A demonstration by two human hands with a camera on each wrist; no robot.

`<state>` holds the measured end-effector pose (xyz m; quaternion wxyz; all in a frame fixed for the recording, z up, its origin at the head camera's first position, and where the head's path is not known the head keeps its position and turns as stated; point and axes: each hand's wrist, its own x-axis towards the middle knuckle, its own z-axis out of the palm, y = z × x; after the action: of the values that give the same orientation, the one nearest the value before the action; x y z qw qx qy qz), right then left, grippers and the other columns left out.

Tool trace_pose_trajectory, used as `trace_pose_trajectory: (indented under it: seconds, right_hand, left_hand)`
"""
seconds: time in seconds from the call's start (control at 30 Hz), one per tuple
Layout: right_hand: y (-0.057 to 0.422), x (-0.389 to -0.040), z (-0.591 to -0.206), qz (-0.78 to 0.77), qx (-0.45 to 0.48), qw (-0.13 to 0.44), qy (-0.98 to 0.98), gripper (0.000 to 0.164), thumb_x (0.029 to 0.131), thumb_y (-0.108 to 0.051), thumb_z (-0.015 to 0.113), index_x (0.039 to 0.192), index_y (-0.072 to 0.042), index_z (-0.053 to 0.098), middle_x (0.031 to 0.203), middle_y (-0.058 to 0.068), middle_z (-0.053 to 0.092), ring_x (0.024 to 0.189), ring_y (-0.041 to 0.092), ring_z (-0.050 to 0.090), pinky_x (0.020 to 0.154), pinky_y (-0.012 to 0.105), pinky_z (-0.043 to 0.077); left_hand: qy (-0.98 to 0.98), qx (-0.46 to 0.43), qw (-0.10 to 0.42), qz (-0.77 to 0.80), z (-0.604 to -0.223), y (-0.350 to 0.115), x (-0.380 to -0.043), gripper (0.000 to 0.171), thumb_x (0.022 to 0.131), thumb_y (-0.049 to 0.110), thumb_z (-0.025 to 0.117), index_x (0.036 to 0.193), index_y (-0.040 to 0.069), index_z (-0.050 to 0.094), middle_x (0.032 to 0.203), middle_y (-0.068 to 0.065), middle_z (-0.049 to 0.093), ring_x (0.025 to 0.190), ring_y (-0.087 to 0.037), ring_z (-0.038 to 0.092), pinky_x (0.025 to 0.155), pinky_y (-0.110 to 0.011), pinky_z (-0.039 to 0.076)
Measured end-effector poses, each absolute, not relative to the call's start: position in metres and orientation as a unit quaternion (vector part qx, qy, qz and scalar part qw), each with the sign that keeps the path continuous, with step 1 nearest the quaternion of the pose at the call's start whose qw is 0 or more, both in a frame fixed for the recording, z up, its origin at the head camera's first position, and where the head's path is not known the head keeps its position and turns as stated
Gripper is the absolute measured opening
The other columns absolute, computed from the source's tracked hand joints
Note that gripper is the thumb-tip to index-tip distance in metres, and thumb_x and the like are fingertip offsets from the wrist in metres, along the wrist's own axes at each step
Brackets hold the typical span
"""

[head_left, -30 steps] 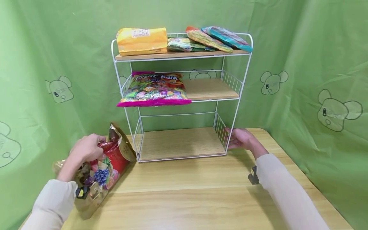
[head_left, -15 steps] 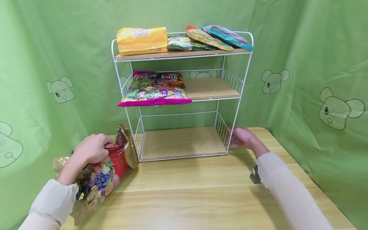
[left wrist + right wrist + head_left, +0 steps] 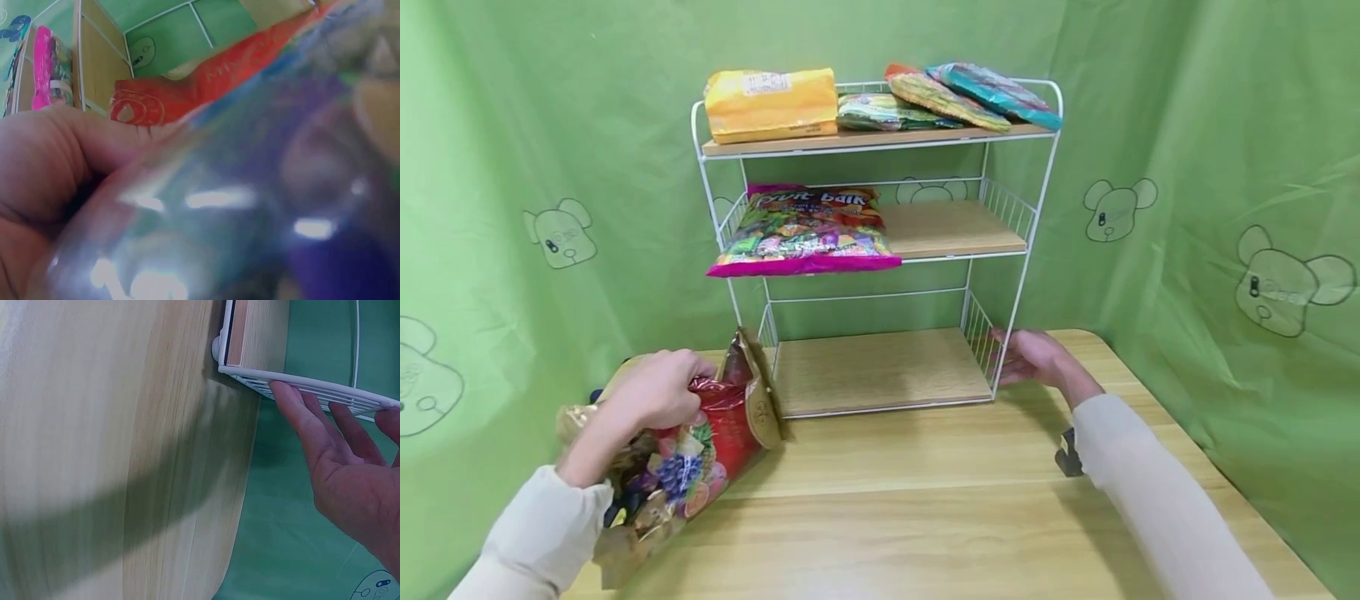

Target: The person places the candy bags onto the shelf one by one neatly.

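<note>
At the left of the table my left hand (image 3: pixel 658 396) grips a red and gold candy bag (image 3: pixel 726 433) with fruit pictures and a clear lower part. The bag is tilted, and its gold end overlaps the lower left front corner of a white wire shelf rack (image 3: pixel 887 407). In the left wrist view the thumb presses on the bag's shiny film (image 3: pixel 219 200); the other fingers are mostly hidden. My right hand (image 3: pixel 356 456) holds nothing. Its fairly straight fingertips touch the wire side panel (image 3: pixel 312 387) at the rack's lower right.
A pink-edged fruit candy bag (image 3: pixel 808 229) lies on the middle shelf's left, its front edge overhanging. The top shelf bears a yellow packet (image 3: pixel 771 104), a green packet (image 3: pixel 887 114), an orange-yellow packet (image 3: pixel 943 98) and a teal packet (image 3: pixel 996 92). Green curtain (image 3: pixel 1187 275) surrounds the wooden table (image 3: pixel 910 517).
My left hand has moved to the right with the candy bag, whose gold end now covers the rack's lower left front corner. The right hand stays at the side panel.
</note>
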<state>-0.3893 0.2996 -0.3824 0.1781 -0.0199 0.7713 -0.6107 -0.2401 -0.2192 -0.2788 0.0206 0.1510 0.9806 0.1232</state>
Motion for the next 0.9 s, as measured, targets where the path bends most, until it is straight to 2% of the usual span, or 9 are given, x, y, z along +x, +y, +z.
trace_pose_trajectory:
  seconds: [0.1, 0.2, 0.3, 0.4, 0.47, 0.53, 0.63, 0.77, 0.9]
  right_hand:
    - [0.301, -0.388, -0.383, -0.615, -0.015, 0.175, 0.769, 0.058, 0.108, -0.025, 0.043, 0.153, 0.009, 0.028, 0.128, 0.031, 0.056, 0.094, 0.031, 0.07, 0.1, 0.053, 0.056]
    - [0.301, -0.387, -0.384, -0.619, -0.01, 0.173, 0.766, 0.057, 0.108, -0.026, 0.045, 0.15, 0.009, 0.032, 0.121, 0.025, 0.06, 0.091, 0.029, 0.071, 0.1, 0.053, 0.056]
    - [0.3, -0.386, -0.385, -0.615, -0.007, 0.172, 0.769, 0.058, 0.108, -0.028, 0.045, 0.152, 0.008, 0.031, 0.128, 0.03, 0.057, 0.091, 0.029, 0.071, 0.1, 0.052, 0.057]
    - [0.3, -0.385, -0.385, -0.614, -0.005, 0.17, 0.771, 0.058, 0.108, -0.027, 0.043, 0.154, 0.007, 0.029, 0.136, 0.036, 0.05, 0.093, 0.029, 0.071, 0.099, 0.052, 0.058]
    - [0.299, -0.385, -0.384, -0.614, -0.007, 0.171, 0.771, 0.058, 0.109, -0.025, 0.041, 0.154, 0.007, 0.027, 0.14, 0.038, 0.046, 0.096, 0.031, 0.071, 0.1, 0.052, 0.057]
    - [0.299, -0.385, -0.383, -0.614, -0.008, 0.171, 0.77, 0.058, 0.109, -0.025, 0.041, 0.155, 0.007, 0.026, 0.141, 0.038, 0.045, 0.099, 0.034, 0.07, 0.1, 0.052, 0.057]
    - [0.298, -0.386, -0.383, -0.612, -0.009, 0.174, 0.771, 0.058, 0.109, -0.026, 0.041, 0.155, 0.006, 0.027, 0.133, 0.033, 0.052, 0.106, 0.039, 0.068, 0.101, 0.052, 0.056]
    - [0.298, -0.387, -0.383, -0.611, -0.007, 0.172, 0.773, 0.059, 0.108, -0.028, 0.044, 0.154, 0.006, 0.03, 0.121, 0.023, 0.06, 0.109, 0.042, 0.066, 0.1, 0.051, 0.057]
    - [0.298, -0.388, -0.382, -0.608, -0.008, 0.169, 0.776, 0.058, 0.108, -0.028, 0.042, 0.154, 0.006, 0.03, 0.118, 0.02, 0.062, 0.106, 0.039, 0.068, 0.099, 0.051, 0.058]
  left_hand:
    - [0.974, 0.167, 0.021, 0.152, -0.282, -0.211, -0.244, 0.022, 0.072, -0.006, 0.066, 0.081, 0.013, 0.064, 0.072, -0.002, 0.066, 0.044, -0.013, 0.057, 0.045, -0.029, 0.052]
    - [0.97, 0.164, 0.011, 0.177, -0.287, -0.202, -0.249, 0.026, 0.075, -0.004, 0.07, 0.096, 0.011, 0.071, 0.082, -0.005, 0.072, 0.039, -0.012, 0.058, 0.047, -0.03, 0.055]
    - [0.965, 0.156, -0.015, 0.21, -0.294, -0.192, -0.254, 0.03, 0.077, 0.0, 0.073, 0.105, 0.011, 0.073, 0.083, -0.006, 0.074, 0.039, -0.011, 0.058, 0.048, -0.03, 0.056]
    - [0.951, 0.137, -0.037, 0.274, -0.303, -0.181, -0.262, 0.021, 0.081, 0.0, 0.072, 0.1, 0.009, 0.072, 0.075, -0.007, 0.072, 0.037, -0.013, 0.061, 0.041, -0.033, 0.056]
    - [0.945, 0.128, -0.069, 0.294, -0.309, -0.174, -0.269, 0.014, 0.081, 0.002, 0.073, 0.093, 0.01, 0.072, 0.071, -0.005, 0.07, 0.041, -0.013, 0.062, 0.042, -0.032, 0.056]
    - [0.939, 0.118, -0.1, 0.306, -0.315, -0.168, -0.277, 0.011, 0.081, 0.005, 0.073, 0.09, 0.01, 0.072, 0.068, -0.005, 0.07, 0.045, -0.013, 0.062, 0.045, -0.031, 0.055]
    - [0.927, 0.093, -0.121, 0.344, -0.324, -0.157, -0.288, 0.014, 0.082, 0.007, 0.074, 0.096, 0.01, 0.075, 0.069, -0.005, 0.071, 0.046, -0.013, 0.063, 0.047, -0.032, 0.056]
    - [0.884, 0.052, -0.094, 0.454, -0.332, -0.141, -0.301, 0.019, 0.086, 0.006, 0.073, 0.106, 0.003, 0.072, 0.072, -0.013, 0.072, 0.043, -0.019, 0.066, 0.045, -0.038, 0.06]
    - [0.822, 0.011, -0.07, 0.565, -0.341, -0.127, -0.317, 0.023, 0.089, 0.0, 0.068, 0.112, -0.002, 0.068, 0.079, -0.019, 0.071, 0.045, -0.022, 0.066, 0.049, -0.04, 0.062]
